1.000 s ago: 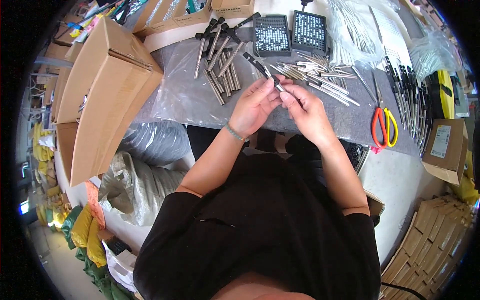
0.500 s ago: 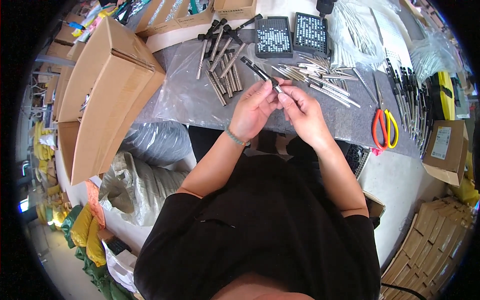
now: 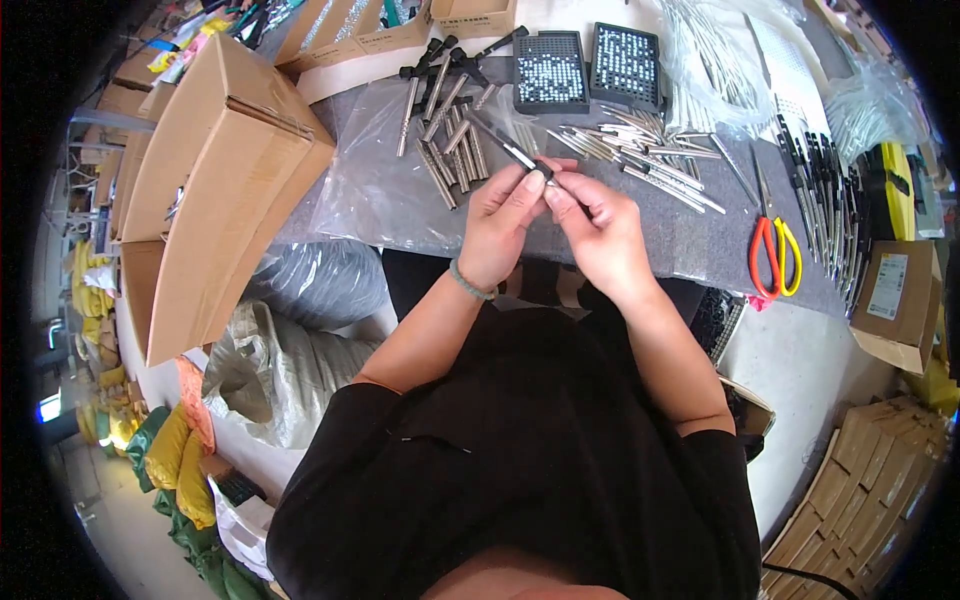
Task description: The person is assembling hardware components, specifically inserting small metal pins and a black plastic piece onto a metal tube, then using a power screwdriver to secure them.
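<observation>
Above the near edge of the tabletop (image 3: 680, 245), fingers of the left hand (image 3: 496, 222) and right hand (image 3: 608, 228) pinch a slim black-and-silver rod (image 3: 519, 155); keeping both grips close and in line should steady it.

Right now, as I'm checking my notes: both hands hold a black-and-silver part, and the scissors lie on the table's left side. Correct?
Wrong side: the head view shows the scissors on the right of the table. Left hand and right hand do hold the part.
</observation>
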A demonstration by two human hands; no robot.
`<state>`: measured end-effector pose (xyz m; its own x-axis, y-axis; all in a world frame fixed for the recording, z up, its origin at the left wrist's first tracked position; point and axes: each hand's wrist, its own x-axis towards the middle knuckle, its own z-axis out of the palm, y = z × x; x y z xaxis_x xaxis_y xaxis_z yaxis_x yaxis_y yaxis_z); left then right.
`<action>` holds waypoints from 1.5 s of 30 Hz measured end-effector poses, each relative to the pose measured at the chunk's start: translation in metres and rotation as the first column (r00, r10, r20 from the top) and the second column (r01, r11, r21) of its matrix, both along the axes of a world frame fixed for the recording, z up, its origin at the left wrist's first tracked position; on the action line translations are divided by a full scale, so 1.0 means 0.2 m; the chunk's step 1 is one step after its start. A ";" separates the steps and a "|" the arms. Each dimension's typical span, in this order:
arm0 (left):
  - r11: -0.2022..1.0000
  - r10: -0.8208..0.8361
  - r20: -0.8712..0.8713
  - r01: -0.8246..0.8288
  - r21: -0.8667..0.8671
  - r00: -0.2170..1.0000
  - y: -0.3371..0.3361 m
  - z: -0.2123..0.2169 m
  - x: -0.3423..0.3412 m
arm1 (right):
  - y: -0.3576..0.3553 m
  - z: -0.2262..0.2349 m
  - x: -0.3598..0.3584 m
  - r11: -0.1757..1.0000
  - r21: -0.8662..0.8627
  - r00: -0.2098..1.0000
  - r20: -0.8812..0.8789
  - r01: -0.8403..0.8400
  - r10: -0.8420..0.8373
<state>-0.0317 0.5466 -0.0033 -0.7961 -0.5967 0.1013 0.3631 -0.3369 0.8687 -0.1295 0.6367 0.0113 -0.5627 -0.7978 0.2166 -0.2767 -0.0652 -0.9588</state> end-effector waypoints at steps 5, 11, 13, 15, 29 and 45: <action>0.998 -0.038 -0.029 0.040 0.041 0.999 -0.02 0.01 0.02 | 0.00 0.03 -0.10 0.981 0.083 0.980 0.110 -0.177 0.168; 0.996 -0.061 -0.032 0.063 0.065 0.998 -0.02 0.01 0.01 | 0.00 0.05 -0.07 0.959 0.077 0.930 0.276 -0.271 0.241; 1.000 0.011 -0.069 -0.009 0.028 0.998 0.01 0.00 -0.02 | -0.01 0.08 0.01 0.988 -0.061 0.820 -0.552 0.143 -0.152; 0.991 0.120 -0.127 -0.110 0.077 0.985 0.05 0.01 -0.04 | 0.00 0.09 0.03 0.967 -0.035 0.656 -0.728 0.250 -0.197; 0.975 0.188 -0.114 -0.171 0.143 0.976 0.08 0.05 -0.06 | -0.01 0.08 0.00 0.948 -0.160 0.456 -0.846 0.274 -0.275; 0.995 0.101 -0.152 -0.102 0.001 0.983 0.01 0.04 -0.08 | 0.03 0.16 0.00 0.960 0.170 0.747 -0.662 0.222 -0.056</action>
<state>-0.0480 0.5485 0.0045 -0.7062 -0.6726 0.2211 0.5232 -0.2854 0.8030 -0.1285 0.6431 0.0439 -0.4616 -0.7941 0.3954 -0.8220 0.2153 -0.5273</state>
